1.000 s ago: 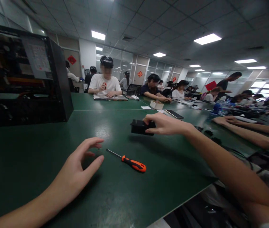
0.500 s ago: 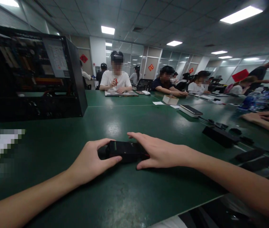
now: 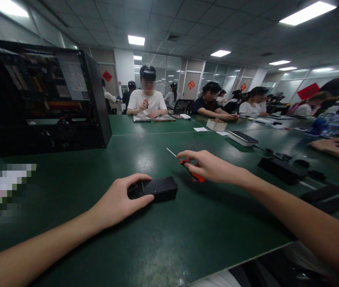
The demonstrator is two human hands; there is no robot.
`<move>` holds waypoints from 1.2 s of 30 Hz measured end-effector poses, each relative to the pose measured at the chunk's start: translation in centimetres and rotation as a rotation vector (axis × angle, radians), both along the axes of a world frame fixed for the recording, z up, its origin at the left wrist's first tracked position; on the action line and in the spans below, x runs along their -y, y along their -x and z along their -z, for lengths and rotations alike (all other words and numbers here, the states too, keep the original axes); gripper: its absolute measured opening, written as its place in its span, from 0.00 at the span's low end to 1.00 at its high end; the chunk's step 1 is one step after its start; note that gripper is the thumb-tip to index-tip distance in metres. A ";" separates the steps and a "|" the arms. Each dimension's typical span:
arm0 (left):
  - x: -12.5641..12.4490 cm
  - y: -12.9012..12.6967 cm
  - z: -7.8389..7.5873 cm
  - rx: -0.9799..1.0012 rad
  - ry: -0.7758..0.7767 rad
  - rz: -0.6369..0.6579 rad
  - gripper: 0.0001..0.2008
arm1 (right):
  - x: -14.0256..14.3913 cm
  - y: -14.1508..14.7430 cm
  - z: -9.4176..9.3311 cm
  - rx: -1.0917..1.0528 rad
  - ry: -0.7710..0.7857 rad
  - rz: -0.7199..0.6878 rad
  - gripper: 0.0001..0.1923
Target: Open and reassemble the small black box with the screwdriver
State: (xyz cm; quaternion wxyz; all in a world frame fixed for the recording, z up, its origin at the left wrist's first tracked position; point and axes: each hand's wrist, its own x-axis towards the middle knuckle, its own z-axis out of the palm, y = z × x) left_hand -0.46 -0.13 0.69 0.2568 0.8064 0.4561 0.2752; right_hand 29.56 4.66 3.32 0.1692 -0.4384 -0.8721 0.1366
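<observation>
Left hand [image 3: 118,201] clasps small black box [image 3: 160,189] on green worktop [image 3: 187,231], contents unseen; right hand [image 3: 209,166] closed on orange-handled screwdriver [image 3: 187,167]

An open-plan office workroom: seated workers [image 3: 147,101] line long green-topped tables [image 3: 145,153] beneath white ceiling panel lights [image 3: 136,40] and glass partitions [image 3: 169,69].

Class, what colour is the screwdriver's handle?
Orange-red with black, on the screwdriver under the right hand; head view.
</observation>
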 end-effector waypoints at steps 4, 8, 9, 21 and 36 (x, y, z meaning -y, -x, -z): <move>-0.2 0.0 0.1 0.001 0.020 0.004 0.21 | 0.3 0.4 0.0 -0.133 0.020 -0.037 0.22; -0.2 0.0 -0.2 0.018 0.023 -0.004 0.21 | 0.9 1.3 0.3 -0.285 -0.013 -0.040 0.19; -0.2 0.0 -0.3 0.021 0.025 -0.010 0.21 | 1.1 1.7 0.5 -0.327 0.023 -0.040 0.19; -0.6 0.1 0.0 0.043 0.065 -0.015 0.24 | 0.8 2.8 3.4 -0.534 0.764 -0.088 0.26; 0.0 -0.1 0.4 0.061 -0.123 -0.013 0.22 | 1.4 3.5 3.2 -0.551 0.770 -0.024 0.27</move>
